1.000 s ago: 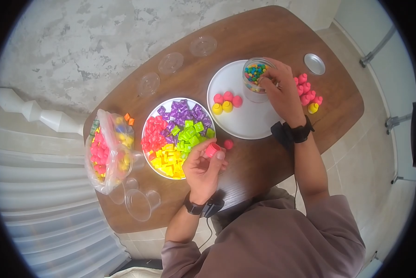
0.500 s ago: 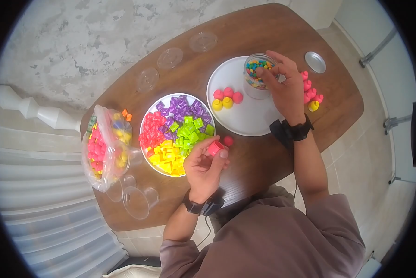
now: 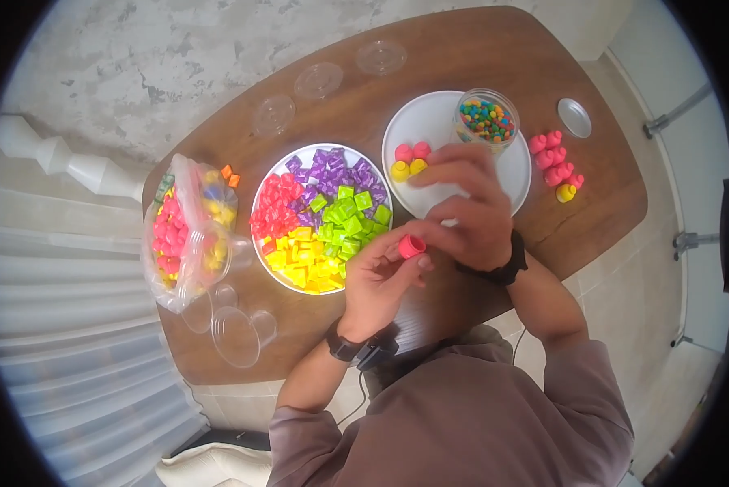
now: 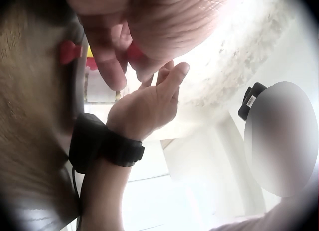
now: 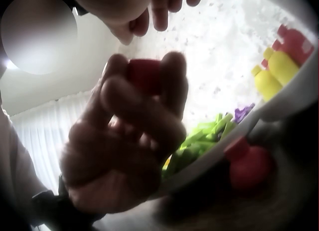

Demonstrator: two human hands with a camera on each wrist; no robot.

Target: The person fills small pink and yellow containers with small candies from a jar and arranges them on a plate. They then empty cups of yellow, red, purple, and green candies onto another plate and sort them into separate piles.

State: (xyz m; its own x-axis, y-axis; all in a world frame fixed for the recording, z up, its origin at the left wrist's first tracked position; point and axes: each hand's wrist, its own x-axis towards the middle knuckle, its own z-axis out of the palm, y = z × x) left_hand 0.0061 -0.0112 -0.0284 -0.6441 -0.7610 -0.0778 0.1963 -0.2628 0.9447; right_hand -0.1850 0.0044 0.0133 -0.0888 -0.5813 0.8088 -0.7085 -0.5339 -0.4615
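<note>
Pinching the red cup (image 3: 412,247) between thumb and fingers, your left hand (image 3: 380,288) is, in the head view, over the near side of the brown wooden table (image 3: 453,49). Your right hand (image 3: 474,207) is just beside it, blurred; you cannot tell whether its fingertips hold anything. Left of the cup, wrapped sweets (image 3: 328,223) cover one white plate (image 3: 281,165); the other plate (image 3: 429,122) bears little bottles (image 3: 413,152) and a clear jar (image 3: 487,118) of small coloured sweets. Clear lids (image 3: 319,80) line the far edge, a plastic bag (image 3: 187,235) and clear cups (image 3: 236,337) are at the left end, and a silver lid (image 3: 574,118) lies near the right end. Around you are a mottled grey wall (image 3: 194,65), a sheer white curtain (image 3: 80,325) and pale floor tiles (image 3: 599,276).

From your left wrist, your left hand looms at the top, the cup mostly hidden behind its fingers, your right fingertips near; the wall behind is washed out by light.

From your right wrist, your left hand is dark against the wall, clamped on the cup, your right fingers above it. A red bottle (image 5: 249,167) sits on the table beside a plate.
</note>
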